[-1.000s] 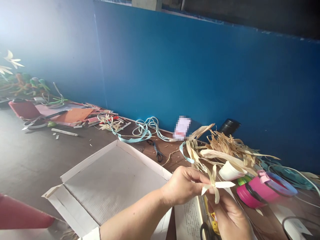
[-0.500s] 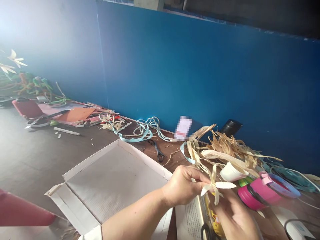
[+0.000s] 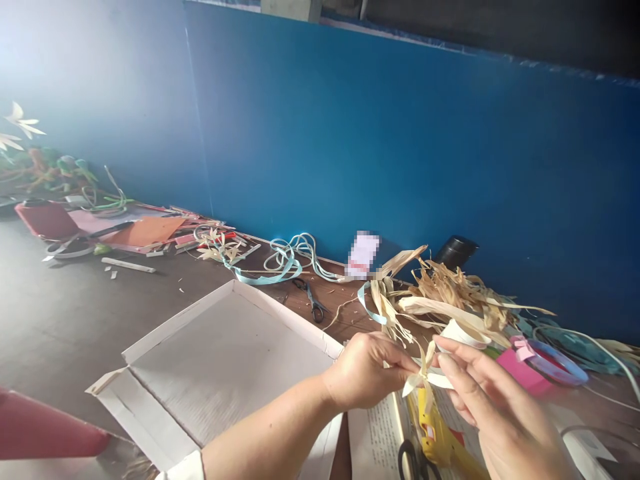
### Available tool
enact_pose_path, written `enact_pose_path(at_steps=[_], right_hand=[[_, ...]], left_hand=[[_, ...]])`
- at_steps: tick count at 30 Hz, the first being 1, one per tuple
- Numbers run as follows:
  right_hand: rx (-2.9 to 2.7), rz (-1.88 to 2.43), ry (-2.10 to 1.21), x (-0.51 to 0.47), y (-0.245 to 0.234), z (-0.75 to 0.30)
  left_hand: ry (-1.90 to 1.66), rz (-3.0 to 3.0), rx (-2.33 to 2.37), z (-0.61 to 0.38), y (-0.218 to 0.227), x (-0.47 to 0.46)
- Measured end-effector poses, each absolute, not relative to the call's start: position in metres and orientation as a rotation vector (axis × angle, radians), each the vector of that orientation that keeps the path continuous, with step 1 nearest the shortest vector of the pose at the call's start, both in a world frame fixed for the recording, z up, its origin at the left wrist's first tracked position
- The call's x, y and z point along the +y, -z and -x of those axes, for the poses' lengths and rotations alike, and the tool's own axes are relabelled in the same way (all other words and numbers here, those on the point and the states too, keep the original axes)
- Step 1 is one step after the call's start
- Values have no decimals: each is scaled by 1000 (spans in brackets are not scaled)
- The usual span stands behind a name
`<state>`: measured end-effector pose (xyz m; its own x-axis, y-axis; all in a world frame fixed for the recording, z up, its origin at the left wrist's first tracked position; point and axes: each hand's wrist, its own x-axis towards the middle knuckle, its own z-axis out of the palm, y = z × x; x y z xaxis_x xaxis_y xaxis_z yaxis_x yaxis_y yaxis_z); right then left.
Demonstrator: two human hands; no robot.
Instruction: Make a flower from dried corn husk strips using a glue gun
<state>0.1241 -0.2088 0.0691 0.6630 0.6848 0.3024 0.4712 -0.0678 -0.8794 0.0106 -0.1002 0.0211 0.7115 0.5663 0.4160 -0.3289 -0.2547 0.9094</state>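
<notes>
My left hand (image 3: pixel 367 373) reaches in from the lower left and pinches a small pale flower (image 3: pixel 425 377) with narrow petals, which looks made of dried corn husk. My right hand (image 3: pixel 500 393) is at the flower's right side, fingers stretched and apart, with the fingertips beside or touching its petals; exact contact cannot be told. Below the flower lies a yellow hot glue gun (image 3: pixel 440 430), partly behind my right hand. Black-handled scissors (image 3: pixel 410 460) lie beside it on an open printed book (image 3: pixel 373 433).
An open white cardboard box lid (image 3: pixel 225 353) lies left of the book. Behind are dark scissors (image 3: pixel 311 300), a light blue ribbon (image 3: pixel 270 277), dried husks (image 3: pixel 450 293), a white cup (image 3: pixel 463 333) and a pink container (image 3: pixel 530 370). A blue partition (image 3: pixel 375 147) rises at the back.
My right hand has moved up and right from beneath the flower to its side, its fingers now spread. More of the glue gun shows. My left hand still holds the flower.
</notes>
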Motion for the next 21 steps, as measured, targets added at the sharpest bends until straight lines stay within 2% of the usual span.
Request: enact_pose_path(at_steps=[5, 21], right_hand=[[-896, 1750, -408, -211, -64, -135], [-1049, 1916, -338, -218, -57, -155]], left_hand=[[-881, -1661, 164, -11, -20, -100], [-868, -1821, 194, -13, -16, -99]])
